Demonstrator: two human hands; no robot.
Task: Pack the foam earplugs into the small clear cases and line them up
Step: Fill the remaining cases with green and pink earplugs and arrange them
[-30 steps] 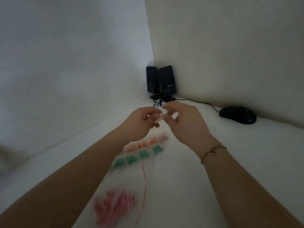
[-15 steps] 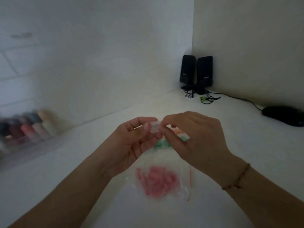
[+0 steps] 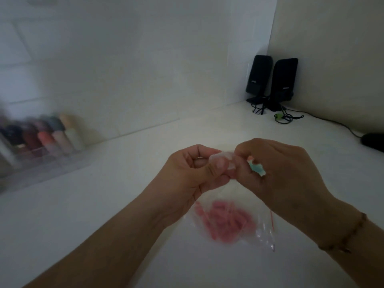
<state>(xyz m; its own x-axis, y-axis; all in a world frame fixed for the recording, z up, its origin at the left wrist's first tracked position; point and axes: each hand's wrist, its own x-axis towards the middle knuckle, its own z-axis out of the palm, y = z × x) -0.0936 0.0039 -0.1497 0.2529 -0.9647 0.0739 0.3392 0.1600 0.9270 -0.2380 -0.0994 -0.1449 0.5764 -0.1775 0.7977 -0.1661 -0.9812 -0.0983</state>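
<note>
While the white tabletop point(image 3: 104, 204) fills most of the view, its far left holds a clear rack of small bottles point(image 3: 41, 140), blurred, and its far right corner two black speakers point(image 3: 272, 80) with a dark mouse point(image 3: 374, 141) at the right edge. Near the person lies a clear zip bag of pink foam earplugs point(image 3: 226, 222), flat on the table just below the hands. Above it, the left hand point(image 3: 187, 175) and right hand point(image 3: 276, 173) meet, thumbs and fingertips of both pinched on one small clear case point(image 3: 222, 160) held off the table between them. Whether its lid is open I cannot tell; the picture is soft there. A scrap of teal and orange point(image 3: 256, 166) shows through the right hand's fingers, possibly packed cases behind. The case looks light, stiff and slick, best held by its side edges; the earplugs are soft and squashy, so a gentle pinch at mid-length should do.
</note>
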